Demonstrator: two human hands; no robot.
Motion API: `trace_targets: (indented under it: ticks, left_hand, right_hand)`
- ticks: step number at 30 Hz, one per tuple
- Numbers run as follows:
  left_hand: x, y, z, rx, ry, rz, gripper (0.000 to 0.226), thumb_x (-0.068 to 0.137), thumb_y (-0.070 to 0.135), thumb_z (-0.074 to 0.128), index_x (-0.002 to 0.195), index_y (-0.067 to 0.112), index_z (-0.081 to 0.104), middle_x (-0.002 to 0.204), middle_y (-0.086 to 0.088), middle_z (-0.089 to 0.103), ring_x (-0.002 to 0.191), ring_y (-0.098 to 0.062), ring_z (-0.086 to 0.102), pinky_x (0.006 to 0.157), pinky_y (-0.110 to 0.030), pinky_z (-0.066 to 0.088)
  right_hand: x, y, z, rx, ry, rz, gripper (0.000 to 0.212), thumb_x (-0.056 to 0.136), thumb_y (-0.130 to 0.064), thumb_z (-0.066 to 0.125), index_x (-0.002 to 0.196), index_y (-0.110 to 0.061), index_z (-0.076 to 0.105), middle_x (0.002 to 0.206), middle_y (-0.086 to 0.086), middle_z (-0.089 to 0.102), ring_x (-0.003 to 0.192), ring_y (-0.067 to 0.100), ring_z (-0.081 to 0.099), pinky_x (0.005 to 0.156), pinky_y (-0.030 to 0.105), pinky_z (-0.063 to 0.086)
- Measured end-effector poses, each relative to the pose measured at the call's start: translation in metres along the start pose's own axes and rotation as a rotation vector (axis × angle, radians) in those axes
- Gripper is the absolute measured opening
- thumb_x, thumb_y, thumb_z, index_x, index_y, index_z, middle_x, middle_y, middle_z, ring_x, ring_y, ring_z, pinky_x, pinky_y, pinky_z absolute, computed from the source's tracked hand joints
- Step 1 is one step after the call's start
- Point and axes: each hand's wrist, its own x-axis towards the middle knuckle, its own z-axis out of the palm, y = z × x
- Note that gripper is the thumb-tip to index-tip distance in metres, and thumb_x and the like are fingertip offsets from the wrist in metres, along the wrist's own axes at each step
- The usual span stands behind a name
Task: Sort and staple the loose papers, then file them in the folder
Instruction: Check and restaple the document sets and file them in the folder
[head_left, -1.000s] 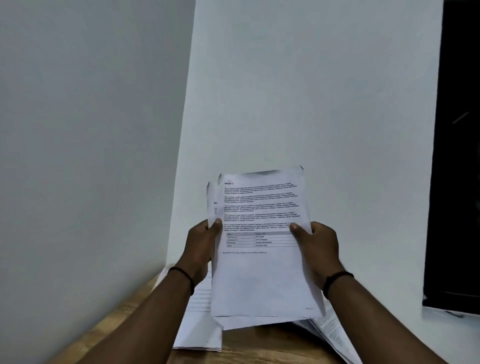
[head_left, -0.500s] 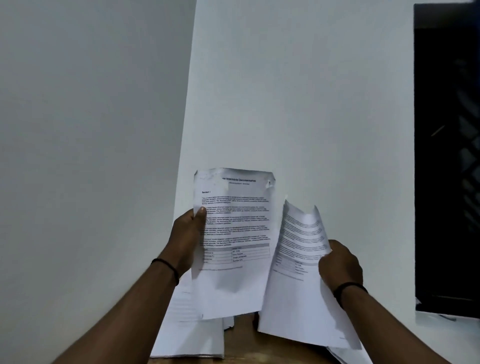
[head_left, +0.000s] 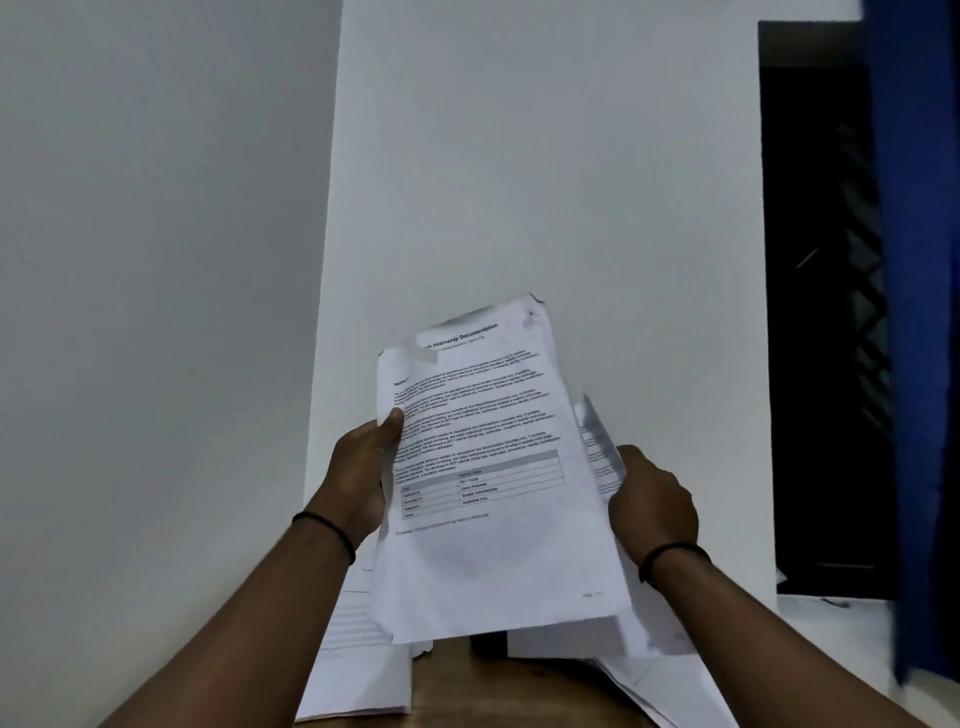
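Two plain white walls (head_left: 571, 182) meet in a corner. A dark window (head_left: 815, 338) is on the right, beside a blue curtain (head_left: 914, 312). Below is a wooden counter (head_left: 467, 691).

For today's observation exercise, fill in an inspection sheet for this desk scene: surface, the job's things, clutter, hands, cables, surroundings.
Surface: wooden desk, mostly covered by paper.
Job's things: front sheet headed "Internship Documentation", held up; second sheet behind its right edge; loose papers on the desk. Stapler and folder: nothing seen.
Clutter: nothing seen.
Hands: left hand grips the front sheet's left edge, thumb on top; right hand holds the second sheet.
Cables: nothing seen.
Surroundings: white walls, dark window, blue curtain.
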Motion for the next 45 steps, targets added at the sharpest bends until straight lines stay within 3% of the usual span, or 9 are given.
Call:
trace_targets:
  ticks: [8,14,17,19,23,27,30,40,45]
  left_hand:
    - [0.004,-0.036,0.009,0.065,0.187,-0.118,0.016,0.092,0.012,0.07,0.094,-0.003,0.071,0.103,-0.019,0.072,0.096,-0.034,0.069,0.092,-0.041,0.056]
    - [0.004,-0.055,0.004,0.217,0.26,-0.064,0.026,0.094,0.02,0.068,0.073,0.008,0.06,0.077,-0.004,0.062,0.073,-0.019,0.057,0.065,-0.024,0.045]
    - [0.003,-0.064,-0.004,0.396,0.242,0.039,0.045,0.083,0.043,0.071,0.067,0.004,0.056,0.071,-0.005,0.06,0.07,-0.02,0.051,0.068,-0.031,0.042]
    - [0.002,-0.068,-0.006,0.506,0.251,0.106,0.045,0.085,0.045,0.068,0.074,0.002,0.061,0.073,-0.003,0.067,0.069,-0.023,0.056,0.068,-0.034,0.047]
    - [-0.007,-0.067,0.002,0.547,0.276,0.203,0.016,0.092,0.026,0.069,0.102,0.019,0.058,0.091,0.004,0.067,0.083,-0.016,0.065,0.068,-0.028,0.049]
    - [0.0,-0.067,0.007,0.462,0.165,0.217,0.024,0.089,0.021,0.073,0.107,0.009,0.062,0.102,-0.013,0.071,0.088,-0.022,0.068,0.081,-0.042,0.058]
    - [0.001,-0.065,0.01,0.41,0.087,0.237,0.02,0.092,0.018,0.07,0.1,0.0,0.069,0.099,-0.018,0.073,0.081,-0.021,0.066,0.073,-0.033,0.059]
    - [-0.027,-0.127,-0.003,0.31,-0.052,0.035,0.02,0.09,0.016,0.071,0.107,0.006,0.071,0.097,-0.002,0.075,0.082,-0.012,0.072,0.065,-0.016,0.055]
    - [-0.021,-0.133,-0.007,0.334,-0.068,0.019,0.023,0.089,0.022,0.072,0.108,0.009,0.072,0.102,-0.003,0.076,0.09,-0.016,0.073,0.073,-0.022,0.056]
  right_hand:
    - [-0.006,-0.02,0.011,0.663,-0.231,0.074,0.013,0.097,-0.014,0.056,0.086,-0.01,0.063,0.085,0.003,0.068,0.076,0.017,0.057,0.064,0.025,0.045]
    - [-0.009,-0.031,0.01,0.994,-0.366,0.235,0.029,0.1,-0.015,0.055,0.072,-0.011,0.05,0.073,0.004,0.055,0.063,0.012,0.047,0.053,0.015,0.042]
    - [-0.017,-0.028,0.016,1.219,-0.515,0.32,0.037,0.101,-0.047,0.051,0.094,-0.016,0.072,0.093,0.001,0.076,0.083,0.018,0.071,0.079,0.031,0.058]
    - [-0.017,-0.025,0.02,1.21,-0.573,0.26,0.043,0.099,-0.054,0.047,0.114,-0.021,0.07,0.108,0.0,0.076,0.1,0.018,0.072,0.092,0.038,0.055]
    - [-0.015,-0.017,0.034,1.094,-0.413,0.05,0.021,0.096,-0.009,0.063,0.117,-0.006,0.068,0.112,0.01,0.074,0.104,0.027,0.071,0.097,0.049,0.054]
    - [-0.01,-0.016,0.033,0.951,-0.183,0.007,0.015,0.092,-0.017,0.07,0.105,-0.01,0.072,0.098,0.003,0.075,0.095,0.021,0.072,0.078,0.026,0.059]
    - [-0.004,-0.012,0.034,0.94,-0.113,0.002,0.016,0.09,-0.024,0.073,0.1,-0.012,0.072,0.095,0.002,0.075,0.091,0.019,0.072,0.077,0.029,0.059]
    - [-0.063,0.045,0.08,1.097,-0.32,0.103,0.04,0.078,-0.028,0.086,0.112,-0.015,0.072,0.11,0.005,0.075,0.105,0.026,0.071,0.095,0.054,0.054]
    - [-0.064,0.042,0.083,1.018,-0.324,0.092,0.034,0.085,-0.031,0.078,0.115,-0.017,0.071,0.109,-0.001,0.076,0.101,0.018,0.072,0.092,0.048,0.057]
